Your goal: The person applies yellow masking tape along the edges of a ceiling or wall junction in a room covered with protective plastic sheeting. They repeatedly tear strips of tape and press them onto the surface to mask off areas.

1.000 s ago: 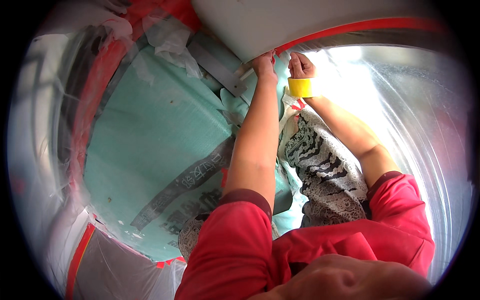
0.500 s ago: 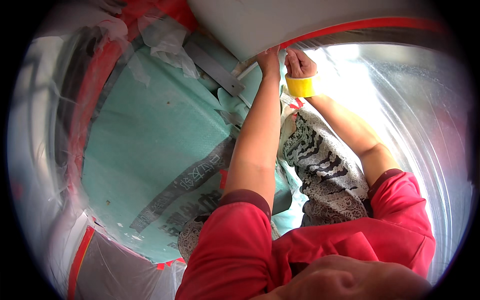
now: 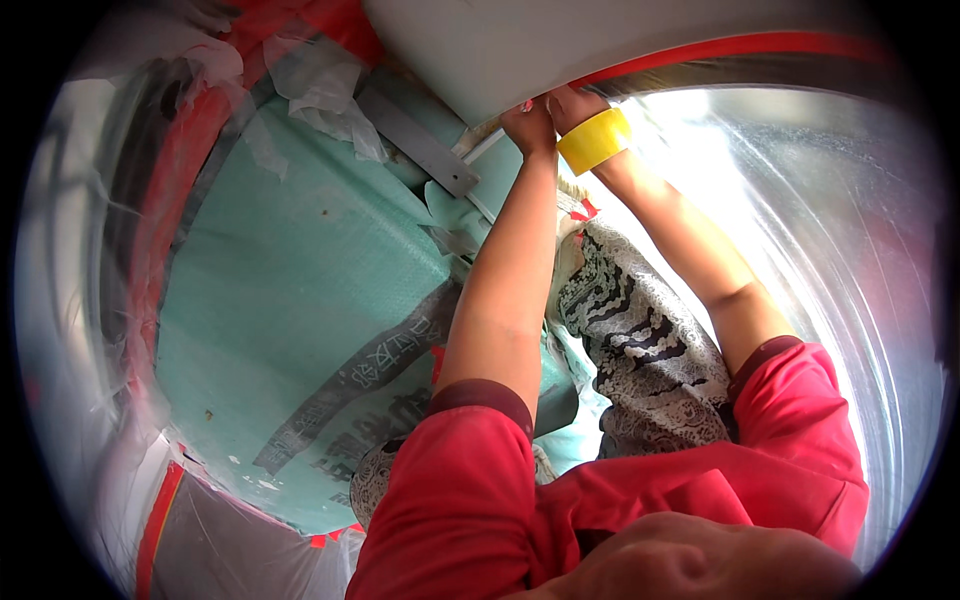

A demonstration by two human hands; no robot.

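Both arms reach far forward to the lower edge of a pale panel [image 3: 480,45], where a strip of red tape [image 3: 700,48] runs along the border. My left hand [image 3: 531,127] is closed just under that edge, with a small red and white spot at its fingertips; what it pinches is too small to make out. Close against it, my right hand [image 3: 575,107] has its fingers bent in toward the left one, their tips partly hidden. A yellow tape roll [image 3: 594,142] is worn around my right wrist like a bracelet.
Green woven sheeting [image 3: 300,250] with dark print spreads on the left, bordered by red tape [image 3: 165,220] and clear film. A flat grey metal bar [image 3: 420,140] lies near my left hand. Bright transparent plastic film [image 3: 800,200] curves along the right. My patterned trouser leg [image 3: 640,330] is below.
My right hand has moved left and up to meet the left hand, turning the yellow tape roll with it. My left hand has dropped slightly from the panel edge and shifted left.
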